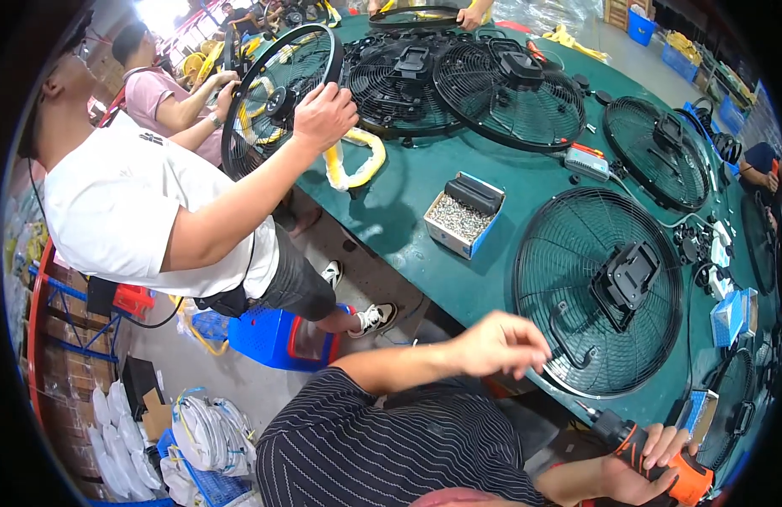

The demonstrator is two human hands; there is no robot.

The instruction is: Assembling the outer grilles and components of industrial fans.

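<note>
My left hand (503, 345) hovers over the near left edge of a round black fan grille (539, 253). Its thumb and fingers are curled together in a pinch; anything between them is too small to make out. My right hand (649, 469) grips an orange and black power screwdriver (689, 483), its bit pointing up and left, off the table's near edge. The grille lies flat, with a black square bracket (629, 283) on its middle and a hooked black cable or strip (577, 348) near its front. Left of it stands an open carton of small screws (460, 218), a black block in its back part.
Several more fan grilles (526, 101) lie on the green table (408, 245). At left, a person in a white shirt (120, 194) holds a fan upright beside a yellow tube handle (370, 160). Power strips (719, 245) and blue boxes (729, 318) line the right side. A blue plastic stool (264, 338) stands below.
</note>
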